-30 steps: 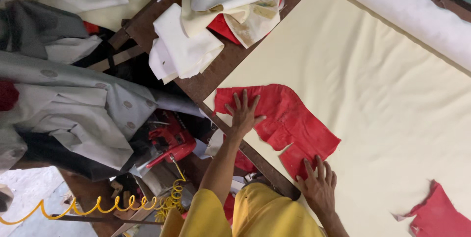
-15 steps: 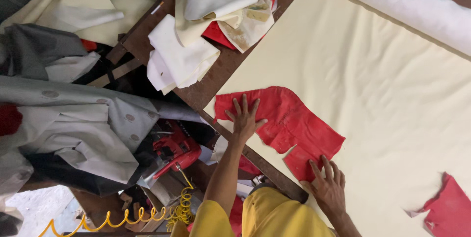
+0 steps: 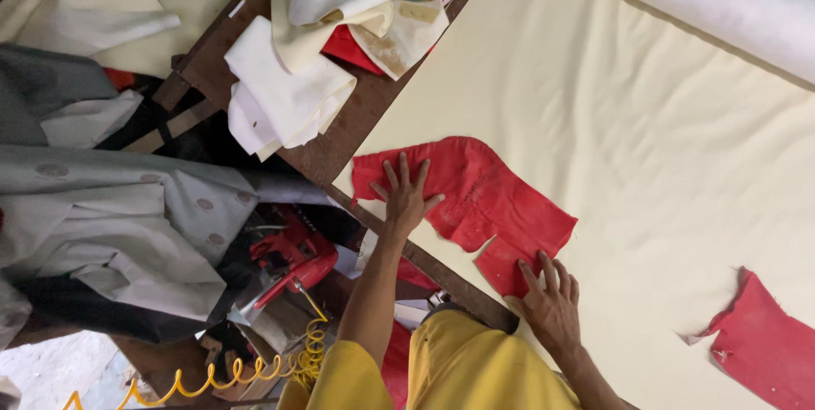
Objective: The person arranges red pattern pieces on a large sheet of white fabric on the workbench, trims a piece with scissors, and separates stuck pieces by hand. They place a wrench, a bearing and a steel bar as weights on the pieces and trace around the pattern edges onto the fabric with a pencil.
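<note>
A red pattern piece (image 3: 488,198) lies flat on a wide sheet of cream cloth (image 3: 645,147) spread over a brown table (image 3: 340,134). My left hand (image 3: 406,198) presses on the piece's left end, fingers spread. My right hand (image 3: 550,304) rests flat on its lower right corner, near the table's front edge. Neither hand grips anything. A second red piece (image 3: 760,342) lies on the cloth at the lower right, apart from both hands.
A heap of cream and red offcuts (image 3: 331,32) sits on the table's left end. A roll of cream cloth (image 3: 705,2) runs along the far side. Grey fabric (image 3: 110,223), a red tool (image 3: 289,257) and a coiled yellow cord (image 3: 246,367) lie below the table.
Both hands stay flat on the red piece. The view has shifted a little, so the piece and hands sit slightly lower and to the right in frame.
</note>
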{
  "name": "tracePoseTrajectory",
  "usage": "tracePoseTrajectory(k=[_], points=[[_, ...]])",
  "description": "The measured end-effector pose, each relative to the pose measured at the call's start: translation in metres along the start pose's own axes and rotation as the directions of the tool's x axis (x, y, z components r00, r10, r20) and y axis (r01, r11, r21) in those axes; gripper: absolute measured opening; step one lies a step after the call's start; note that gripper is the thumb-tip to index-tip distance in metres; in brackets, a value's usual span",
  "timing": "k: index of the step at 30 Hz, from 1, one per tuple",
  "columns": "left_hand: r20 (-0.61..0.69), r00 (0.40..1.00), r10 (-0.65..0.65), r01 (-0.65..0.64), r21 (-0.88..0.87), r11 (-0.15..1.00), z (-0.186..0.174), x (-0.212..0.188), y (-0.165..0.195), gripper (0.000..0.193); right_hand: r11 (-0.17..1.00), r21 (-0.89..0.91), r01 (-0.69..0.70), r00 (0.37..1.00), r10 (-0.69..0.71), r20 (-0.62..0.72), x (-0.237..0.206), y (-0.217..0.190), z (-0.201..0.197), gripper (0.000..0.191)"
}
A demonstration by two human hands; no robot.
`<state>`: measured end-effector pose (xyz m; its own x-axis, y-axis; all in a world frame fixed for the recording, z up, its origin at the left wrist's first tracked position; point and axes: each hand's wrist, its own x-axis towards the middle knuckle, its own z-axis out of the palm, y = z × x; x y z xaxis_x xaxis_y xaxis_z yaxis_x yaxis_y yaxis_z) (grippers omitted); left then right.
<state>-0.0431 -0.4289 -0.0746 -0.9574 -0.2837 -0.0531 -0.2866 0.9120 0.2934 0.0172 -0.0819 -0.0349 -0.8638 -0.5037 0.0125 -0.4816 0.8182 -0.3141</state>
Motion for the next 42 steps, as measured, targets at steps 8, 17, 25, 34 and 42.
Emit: tracePoseTrajectory(k=[8, 17, 25, 34, 42], points=[[0.073, 0.997, -0.006, 0.004, 0.019, 1.000, -0.010, 0.004, 0.006, 0.098, 0.999, 0.024, -0.025, 1.000, 0.025, 0.001, 0.000, 0.004, -0.002, 0.079], [-0.058, 0.994, -0.092, 0.093, 0.016, 0.996, -0.051, 0.047, 0.021, 0.093, 0.998, 0.026, -0.062, 0.997, 0.060, 0.056, 0.007, 0.007, -0.007, 0.085], [-0.316, 0.947, 0.058, 0.005, 0.195, 0.981, -0.116, 0.208, 0.015, 0.090, 0.993, 0.073, -0.089, 0.992, 0.095, -0.084, 0.011, 0.012, 0.023, 0.070], [-0.214, 0.964, 0.156, -0.130, 0.131, 0.983, -0.138, 0.369, -0.049, 0.016, 0.964, -0.103, -0.245, 0.943, 0.212, -0.257, 0.025, 0.002, 0.072, 0.051], [-0.435, 0.890, 0.139, -0.249, -0.206, 0.946, -0.269, 0.442, -0.111, 0.015, 0.960, -0.055, -0.276, 0.916, 0.245, -0.318, 0.035, -0.010, 0.069, 0.050]])
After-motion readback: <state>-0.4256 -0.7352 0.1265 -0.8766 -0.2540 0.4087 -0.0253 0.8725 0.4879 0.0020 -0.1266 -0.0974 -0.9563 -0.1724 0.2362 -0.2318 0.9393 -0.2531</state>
